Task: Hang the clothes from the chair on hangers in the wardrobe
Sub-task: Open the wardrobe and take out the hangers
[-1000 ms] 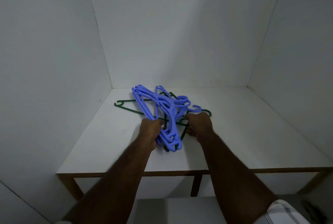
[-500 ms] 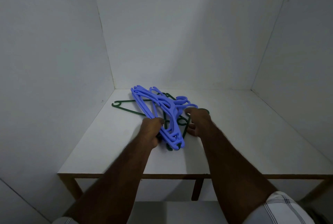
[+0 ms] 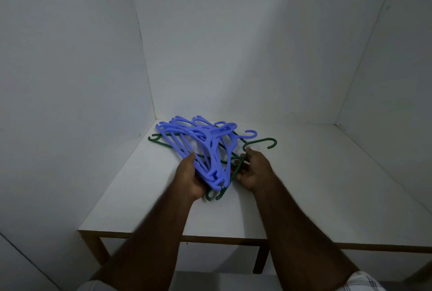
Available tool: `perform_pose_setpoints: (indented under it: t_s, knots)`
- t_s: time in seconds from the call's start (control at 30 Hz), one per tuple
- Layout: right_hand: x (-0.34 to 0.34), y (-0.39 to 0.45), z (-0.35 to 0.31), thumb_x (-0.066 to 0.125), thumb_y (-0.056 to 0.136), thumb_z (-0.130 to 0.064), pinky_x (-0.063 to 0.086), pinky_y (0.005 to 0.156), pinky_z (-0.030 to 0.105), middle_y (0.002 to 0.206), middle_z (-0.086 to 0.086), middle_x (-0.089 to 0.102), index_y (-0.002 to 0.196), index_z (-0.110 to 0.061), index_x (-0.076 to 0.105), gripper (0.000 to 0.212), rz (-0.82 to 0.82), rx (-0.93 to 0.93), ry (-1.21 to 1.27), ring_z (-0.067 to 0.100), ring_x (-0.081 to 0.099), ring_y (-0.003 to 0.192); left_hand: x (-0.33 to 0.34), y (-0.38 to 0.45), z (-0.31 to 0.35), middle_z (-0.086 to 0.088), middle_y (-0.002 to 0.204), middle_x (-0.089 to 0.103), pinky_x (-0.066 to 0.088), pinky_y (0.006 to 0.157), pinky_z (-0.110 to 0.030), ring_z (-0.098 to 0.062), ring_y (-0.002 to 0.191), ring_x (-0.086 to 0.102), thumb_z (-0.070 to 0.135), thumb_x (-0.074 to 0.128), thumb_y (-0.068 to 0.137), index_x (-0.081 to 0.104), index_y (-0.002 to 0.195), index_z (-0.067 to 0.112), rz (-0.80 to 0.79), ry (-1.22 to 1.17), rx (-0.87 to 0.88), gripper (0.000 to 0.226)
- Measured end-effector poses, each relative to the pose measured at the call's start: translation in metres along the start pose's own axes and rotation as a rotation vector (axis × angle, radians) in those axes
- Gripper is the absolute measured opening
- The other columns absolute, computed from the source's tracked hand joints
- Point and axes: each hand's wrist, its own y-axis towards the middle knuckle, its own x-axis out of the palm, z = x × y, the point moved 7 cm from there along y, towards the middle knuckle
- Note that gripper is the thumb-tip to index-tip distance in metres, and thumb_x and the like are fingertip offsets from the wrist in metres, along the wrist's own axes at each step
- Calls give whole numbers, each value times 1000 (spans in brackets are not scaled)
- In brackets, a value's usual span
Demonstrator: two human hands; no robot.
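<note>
Sorting out: you're at the hanger pile on the white shelf [image 3: 292, 185] inside the wardrobe, so I'd guess you're picking a hanger before any clothes come into it.
Landmark: I'll place everything off the blue hangers [image 3: 201, 148], a tangled bundle lying toward the shelf's back left corner.
Why the bundle sits like that: looks to me like you've pinned or lifted its near end so the rest can't slide while you work one loose.
Left hand [image 3: 189, 177]: at the bundle's near end, fingers curled under and around the blue arms, thumb up along the left edge. That's a proper grasp, not just a touch.
Green hangers [image 3: 236, 171]: poking out from under the blue ones. One hook sticks out just right of the bundle, another end peeks out on its left, two ends sit at its near tip.
Right hand [image 3: 253, 169]: just right of the bundle, fingers bent around a green hanger's arm below that hook, gripping it. Probably the one you're teasing free.
Snag risk: hooks are interlocked, so a straight pull likely drags the whole lot.
Clothes and chair: not in view, so can't say anything about them.
Sleeves: a checked bit of your shirt [image 3: 360, 281] shows at the bottom, well clear of the bundle.
</note>
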Motion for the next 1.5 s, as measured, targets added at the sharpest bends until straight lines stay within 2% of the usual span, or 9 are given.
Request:
perform_pose_setpoints:
  t_s: [0.13, 0.33, 0.53, 0.73, 0.93, 1.13, 1.27, 1.37, 1.5]
  knots:
    - [5, 7, 5, 50, 103, -21, 54, 64, 44, 95, 20, 62, 101, -6, 54, 16, -4, -20, 125, 31, 62, 75, -4, 6, 7, -16, 99, 68, 59, 55, -39, -30, 86, 66, 22, 46, 107, 59, 118, 7, 70, 76, 99, 23]
    - [7, 6, 14, 49, 104, -16, 57, 50, 40, 100, 21, 67, 120, 0, 58, 25, -41, -3, 157, 33, 67, 80, -6, 5, 6, -19, 101, 66, 52, 71, -46, -33, 88, 65, 9, 45, 105, 56, 124, 4, 57, 137, 81, 23]
    - [5, 1, 13, 51, 103, -18, 59, 59, 43, 97, 19, 68, 116, 2, 61, 26, -77, -34, 150, 33, 68, 80, -6, -2, 3, -26, 110, 68, 56, 73, -52, -40, 90, 68, 4, 47, 102, 60, 125, 2, 44, 196, 43, 27]
    - [13, -22, 21, 67, 92, -21, 52, 93, 60, 120, 29, 66, 122, 7, 63, 41, -229, -71, 53, 46, 65, 108, -4, -12, -4, -24, 95, 70, 58, 74, -52, -40, 84, 69, -3, 48, 98, 63, 106, 6, -3, 288, 76, 19]
    - [9, -45, 10, 67, 82, 11, 60, 67, 47, 82, 23, 68, 91, 4, 66, 11, -150, -259, -113, 35, 68, 66, 2, -26, 1, -21, 88, 58, 58, 68, -48, -36, 76, 61, -2, 47, 96, 54, 101, 6, -30, 470, 160, 12]
    - [17, -67, -8, 66, 84, -3, 59, 75, 59, 82, 21, 65, 86, -3, 61, 5, -23, -505, -332, 34, 65, 69, 22, -37, 8, -23, 83, 59, 58, 56, -40, -31, 63, 65, 3, 47, 94, 49, 110, 5, -49, 665, 333, 16]
    - [39, -87, -11, 82, 75, -19, 62, 76, 44, 93, 12, 73, 102, -8, 65, 34, -80, -620, -498, 28, 73, 81, 30, -35, 1, -24, 107, 72, 58, 78, -62, -41, 91, 73, 26, 57, 95, 55, 126, 9, -130, 590, 232, 35]
    - [49, -99, -18, 82, 71, -20, 59, 73, 31, 95, 0, 67, 105, -15, 59, 41, 18, -771, -796, 17, 68, 82, 25, -45, 4, -13, 101, 76, 60, 83, -54, -33, 95, 72, 25, 47, 101, 68, 116, 14, -56, 575, 148, 28]
    - [54, -114, -15, 74, 82, -19, 44, 63, 14, 94, -8, 64, 113, -17, 58, 35, 51, -862, -894, 2, 61, 79, 33, -53, 16, 2, 103, 72, 54, 78, -35, -16, 99, 66, 52, 46, 102, 66, 114, 27, -87, 583, 174, 34]
